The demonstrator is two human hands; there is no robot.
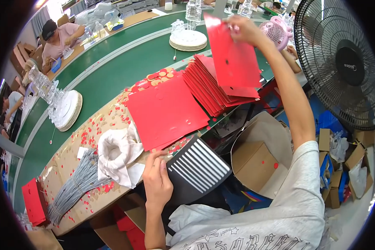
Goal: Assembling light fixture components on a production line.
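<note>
At far left, a co-worker in a pale top (15, 101) sits beside a curving green conveyor belt (98, 81), while in the near corner a small stack of red pieces (33, 202) lies at the end of a brown work surface (56, 171). Farther back, a second co-worker in pink (62, 41) bends over the far side of the line. A clear ornament on a round white base (71, 111) rests on the belt. Nearer, a bundle of grey strands (80, 177) lies beside a bunched white cloth (114, 151), with red and tan discs (89, 134) scattered around them.

At center, the person's left hand (158, 181) hovers by the table edge, fingers bent and close together; whether they pinch anything cannot be told. Just beyond its fingertips lies a flat stack of red sheets (166, 110); to the right of the hand is a black panel with white stripes (200, 164). A slanted row of red folders (202, 85) leans next to the flat stack.

Above that row, the right hand (246, 31) holds up a single red sheet (233, 60), thumb and fingers clamped on its upper part. Below stands an open bin (285, 181) with cardboard inside; beyond are a small pink fan (275, 32), a large black fan (345, 62) and, at far right, cardboard boxes (335, 189).
</note>
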